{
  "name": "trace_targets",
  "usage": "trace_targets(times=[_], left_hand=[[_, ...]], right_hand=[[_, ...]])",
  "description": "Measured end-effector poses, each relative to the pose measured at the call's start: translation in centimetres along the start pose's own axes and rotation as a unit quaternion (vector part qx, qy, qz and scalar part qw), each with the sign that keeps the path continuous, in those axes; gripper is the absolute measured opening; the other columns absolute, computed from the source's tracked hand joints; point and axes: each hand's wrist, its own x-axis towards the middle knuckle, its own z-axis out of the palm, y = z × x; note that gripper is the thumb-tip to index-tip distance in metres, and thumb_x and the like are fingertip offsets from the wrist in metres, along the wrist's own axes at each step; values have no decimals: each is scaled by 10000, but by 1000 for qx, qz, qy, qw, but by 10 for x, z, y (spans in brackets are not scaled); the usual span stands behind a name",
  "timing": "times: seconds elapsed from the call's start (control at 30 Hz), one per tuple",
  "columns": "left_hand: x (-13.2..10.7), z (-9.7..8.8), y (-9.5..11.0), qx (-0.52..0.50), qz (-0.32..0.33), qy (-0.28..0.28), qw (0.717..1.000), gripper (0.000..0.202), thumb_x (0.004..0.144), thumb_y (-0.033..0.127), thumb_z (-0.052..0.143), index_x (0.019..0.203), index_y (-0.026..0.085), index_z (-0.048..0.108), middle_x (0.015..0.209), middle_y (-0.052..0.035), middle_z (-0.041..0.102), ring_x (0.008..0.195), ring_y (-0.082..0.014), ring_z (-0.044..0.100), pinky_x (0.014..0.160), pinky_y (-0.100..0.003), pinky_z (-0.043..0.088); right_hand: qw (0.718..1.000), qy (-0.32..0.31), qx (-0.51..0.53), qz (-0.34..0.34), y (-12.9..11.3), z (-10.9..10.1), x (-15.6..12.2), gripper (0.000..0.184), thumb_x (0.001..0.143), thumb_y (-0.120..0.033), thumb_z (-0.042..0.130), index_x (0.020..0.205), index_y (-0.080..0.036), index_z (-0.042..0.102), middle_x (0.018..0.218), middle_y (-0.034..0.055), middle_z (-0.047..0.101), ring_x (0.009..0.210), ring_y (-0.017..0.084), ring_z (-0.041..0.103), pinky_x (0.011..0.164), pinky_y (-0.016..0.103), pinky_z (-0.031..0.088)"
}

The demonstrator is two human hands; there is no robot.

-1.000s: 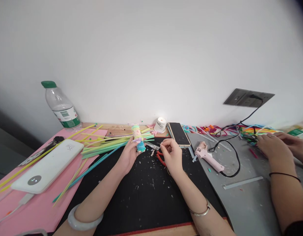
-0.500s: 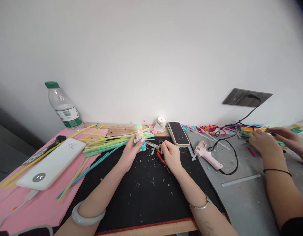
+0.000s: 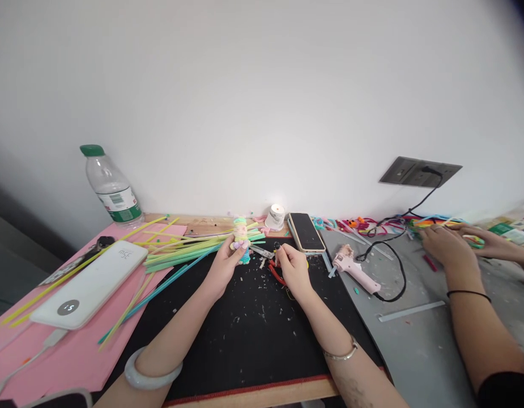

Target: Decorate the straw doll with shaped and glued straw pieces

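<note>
My left hand (image 3: 221, 269) pinches a small pastel pipe-cleaner piece (image 3: 241, 228), wound in mint, peach, yellow and lilac with blue at its lower end. It is held upright above the black mat (image 3: 245, 334). My right hand (image 3: 295, 272) is closed just to the right, thumb and fingertips pressed together. Something small and dark shows at those fingertips, too small to name. Beneath this hand lie pliers with red handles (image 3: 276, 275), their metal jaws pointing toward my left hand. Whether the right hand's lower fingers touch the pliers is hidden.
Yellow, green and blue pipe cleaners (image 3: 180, 255) lie left, near a white power bank (image 3: 92, 283) and a bottle (image 3: 115, 190). Behind stand a white cup (image 3: 275, 218) and a phone (image 3: 306, 232). Right are a pink glue gun (image 3: 357, 272) and another person's hands (image 3: 451, 249).
My hands keep nearly the same pose around the pipe-cleaner piece and pliers. The view has shifted slightly. At right, the other person's hands have moved, and a green-and-yellow piece now shows there.
</note>
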Motion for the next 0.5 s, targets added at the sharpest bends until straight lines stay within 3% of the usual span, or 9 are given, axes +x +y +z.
trace_targets(times=[0.27,0.5], left_hand=[[1,1,-2,-8,8,4,1000,367,750,428,653,1032,207,571,895,2,557,794,-118,535,663,-213,439],[1,0,-4,36,5,17,999,447,732,488,651,1060,193,574,928,-28,597,748,-124,547,608,-219,448]], right_hand=[[1000,-4,-6,-2,1,1,0,391,919,-332,384,558,-185,411,526,-33,459,515,105,401,533,241,287],[1000,-2,-7,3,2,1,0,391,912,-335,397,549,-187,407,519,-29,458,512,107,403,530,244,282]])
